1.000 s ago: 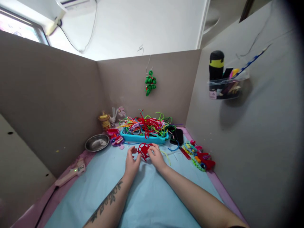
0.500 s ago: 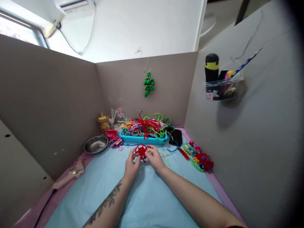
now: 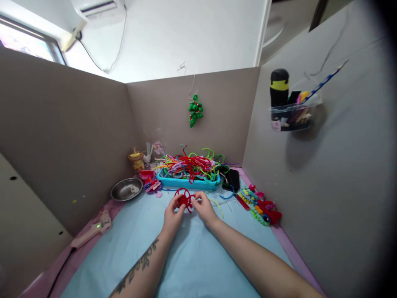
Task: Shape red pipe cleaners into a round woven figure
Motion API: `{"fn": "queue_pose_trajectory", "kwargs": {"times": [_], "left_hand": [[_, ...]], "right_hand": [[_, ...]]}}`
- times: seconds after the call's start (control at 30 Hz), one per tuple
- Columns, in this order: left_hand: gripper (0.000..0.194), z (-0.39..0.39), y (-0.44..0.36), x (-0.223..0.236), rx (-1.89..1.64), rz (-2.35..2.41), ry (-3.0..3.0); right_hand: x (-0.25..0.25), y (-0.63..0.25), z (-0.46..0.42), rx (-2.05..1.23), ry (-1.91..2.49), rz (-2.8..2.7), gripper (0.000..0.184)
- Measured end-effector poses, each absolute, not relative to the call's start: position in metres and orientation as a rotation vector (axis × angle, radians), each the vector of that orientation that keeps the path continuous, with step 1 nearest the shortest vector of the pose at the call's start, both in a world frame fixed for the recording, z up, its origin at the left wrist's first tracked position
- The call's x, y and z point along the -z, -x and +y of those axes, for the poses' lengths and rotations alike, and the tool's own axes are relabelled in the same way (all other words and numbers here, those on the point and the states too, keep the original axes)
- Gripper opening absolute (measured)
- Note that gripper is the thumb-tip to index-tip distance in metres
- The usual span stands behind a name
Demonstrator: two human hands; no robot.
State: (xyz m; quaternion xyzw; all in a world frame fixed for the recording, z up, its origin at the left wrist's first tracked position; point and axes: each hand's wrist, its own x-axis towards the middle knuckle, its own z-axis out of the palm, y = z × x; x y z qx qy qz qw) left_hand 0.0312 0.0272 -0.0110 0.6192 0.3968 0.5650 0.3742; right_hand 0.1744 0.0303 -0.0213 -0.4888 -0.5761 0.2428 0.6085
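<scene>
Between my hands, just above the blue cloth, is a red pipe-cleaner piece (image 3: 183, 200) with a solid middle and loops round its edge. My left hand (image 3: 173, 211) pinches its left side between thumb and fingers. At the right edge, my right hand (image 3: 202, 206) has thumb and fingertips closed on one of the red loops. Part of the piece is hidden behind my fingers. Right behind it stands a light-blue tray (image 3: 186, 183) heaped with pipe cleaners (image 3: 192, 163) in many colours.
A metal bowl (image 3: 126, 190) with small pale bits stands left, near a pink glue gun (image 3: 93, 229) with a green light. A black phone (image 3: 231, 180), a red tool (image 3: 242, 202) and finished colourful pieces (image 3: 262, 207) lie right. Grey panels (image 3: 62, 136) enclose the table.
The red piece has turned slightly, its loops standing more upright at the top. My right fingers have shifted on its right edge. The whole view has moved a little.
</scene>
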Motion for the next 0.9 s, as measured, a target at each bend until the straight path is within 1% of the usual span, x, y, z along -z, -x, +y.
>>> {"fn": "queue_pose_trajectory", "kwargs": {"times": [0.17, 0.3, 0.47, 0.6, 0.77, 0.9], "left_hand": [[0.038, 0.03, -0.032, 0.014, -1.431, 0.985, -1.566], [0.038, 0.027, -0.033, 0.01, -1.411, 1.005, -1.56], [0.039, 0.025, -0.033, 0.006, -1.372, 1.021, -1.582], [0.036, 0.025, -0.034, 0.008, -1.327, 1.033, -1.614], [0.034, 0.023, -0.036, 0.008, -1.246, 1.009, -1.65], [0.034, 0.022, -0.036, 0.009, -1.222, 0.986, -1.668]], "right_hand": [[0.023, -0.177, 0.036, -0.779, 1.009, -1.193, 0.017], [0.016, -0.177, 0.034, -0.879, 0.975, -1.215, 0.014], [0.011, -0.179, 0.03, -0.73, 1.064, -1.309, 0.013], [0.009, -0.183, 0.031, -0.603, 1.132, -1.353, 0.018], [0.012, -0.184, 0.036, -0.579, 1.153, -1.354, 0.022], [0.015, -0.183, 0.037, -0.616, 1.155, -1.323, 0.022]]}}
